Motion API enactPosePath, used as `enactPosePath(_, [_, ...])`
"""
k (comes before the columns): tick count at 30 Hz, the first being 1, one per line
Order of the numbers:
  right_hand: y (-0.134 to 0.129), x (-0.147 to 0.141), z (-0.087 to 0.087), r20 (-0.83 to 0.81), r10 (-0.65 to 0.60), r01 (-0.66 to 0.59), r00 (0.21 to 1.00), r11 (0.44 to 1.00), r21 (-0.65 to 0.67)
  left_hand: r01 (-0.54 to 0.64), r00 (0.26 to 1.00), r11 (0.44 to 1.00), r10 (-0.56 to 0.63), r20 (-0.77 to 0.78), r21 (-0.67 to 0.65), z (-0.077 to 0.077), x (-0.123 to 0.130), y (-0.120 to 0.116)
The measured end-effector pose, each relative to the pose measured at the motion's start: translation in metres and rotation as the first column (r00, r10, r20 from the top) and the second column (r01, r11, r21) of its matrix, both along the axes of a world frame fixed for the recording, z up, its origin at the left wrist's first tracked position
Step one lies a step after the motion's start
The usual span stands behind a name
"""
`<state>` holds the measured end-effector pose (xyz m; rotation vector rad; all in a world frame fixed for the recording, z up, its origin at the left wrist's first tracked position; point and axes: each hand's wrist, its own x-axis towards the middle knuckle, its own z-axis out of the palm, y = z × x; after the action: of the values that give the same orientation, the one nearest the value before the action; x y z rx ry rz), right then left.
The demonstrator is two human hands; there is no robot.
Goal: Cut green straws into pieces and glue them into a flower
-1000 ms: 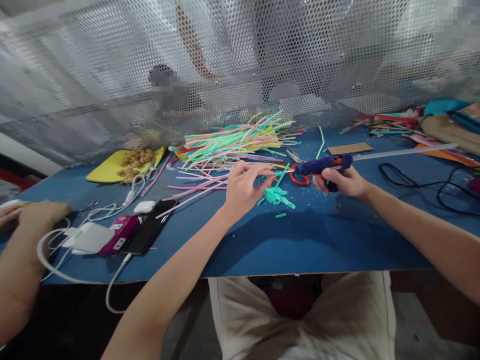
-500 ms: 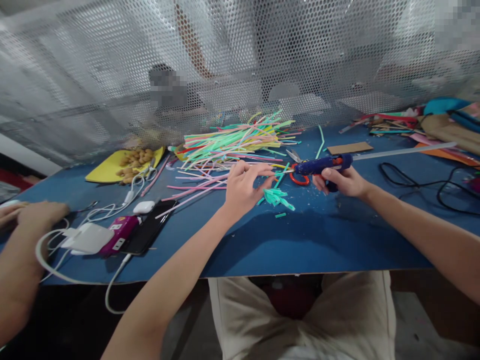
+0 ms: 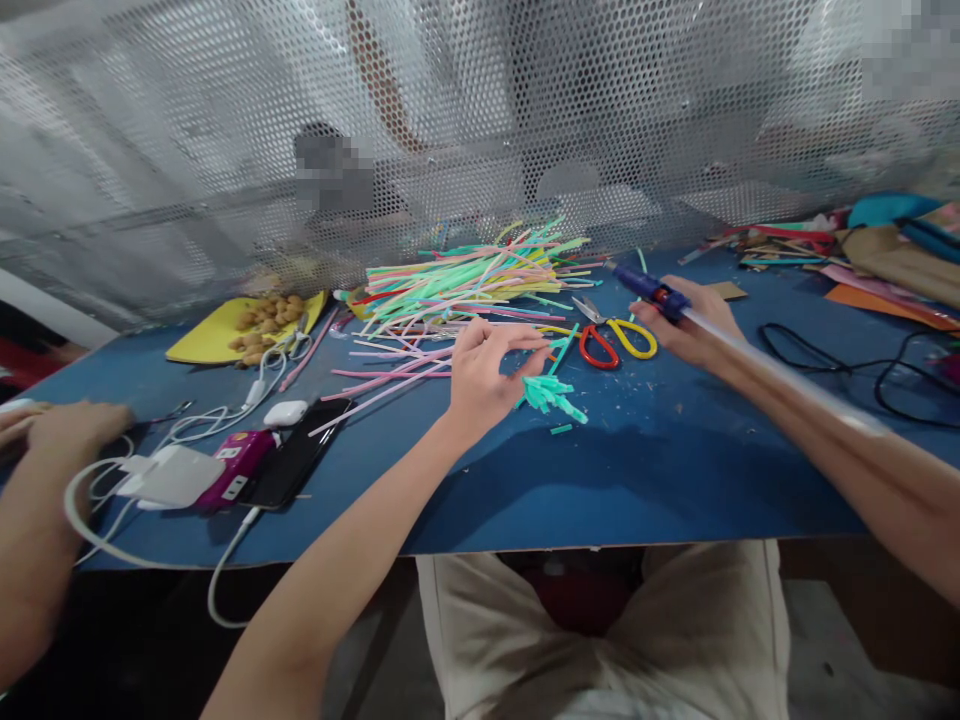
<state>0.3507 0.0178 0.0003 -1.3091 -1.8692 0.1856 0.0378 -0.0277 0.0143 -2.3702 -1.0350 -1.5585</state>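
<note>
My left hand [image 3: 484,378], thumb and fingers pinched, holds a small turquoise-green strip piece [image 3: 559,343] at the fingertips. Just below them is a cluster of short green pieces [image 3: 553,392]; whether the thumb touches it I cannot tell. My right hand [image 3: 697,320] is wrapped round a dark blue glue gun [image 3: 646,290], its nozzle pointing up and left over the table. A long translucent glue stick [image 3: 795,380] juts from the gun's rear, over my forearm. Between both hands lie scissors [image 3: 603,364] with one red and one yellow handle.
Many pastel strips [image 3: 480,275] are heaped behind my left hand. A yellow tray [image 3: 202,335] with brown lumps, a black phone [image 3: 300,455], a purple power strip [image 3: 238,465] and white cables lie left. Another person's hand [image 3: 79,430] rests far left. A black cord [image 3: 817,365] lies right.
My right hand has swung the glue gun up and right, away from the left fingertips, uncovering the scissors' yellow handle. The left hand has stayed nearly still.
</note>
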Motion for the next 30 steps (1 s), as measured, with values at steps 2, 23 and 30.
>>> enactPosePath(2, [0.011, 0.012, -0.003, 0.245, -0.2, 0.207, 0.949, 0.978, 0.0, 0.015, 0.999, 0.999, -0.013, 0.044, -0.031, -0.001, 0.001, 0.0])
enactPosePath(23, [-0.065, -0.085, 0.004, -0.395, 0.283, -0.3, 0.874, 0.954, 0.021, 0.016, 0.995, 1.0, -0.016, 0.099, 0.001, -0.013, 0.018, -0.005])
enactPosePath(30, [-0.059, -0.086, -0.006, -0.535, 0.327, -0.365, 0.779, 0.93, 0.037, 0.119, 0.989, 0.983, -0.105, 0.104, -0.14, -0.018, 0.023, -0.008])
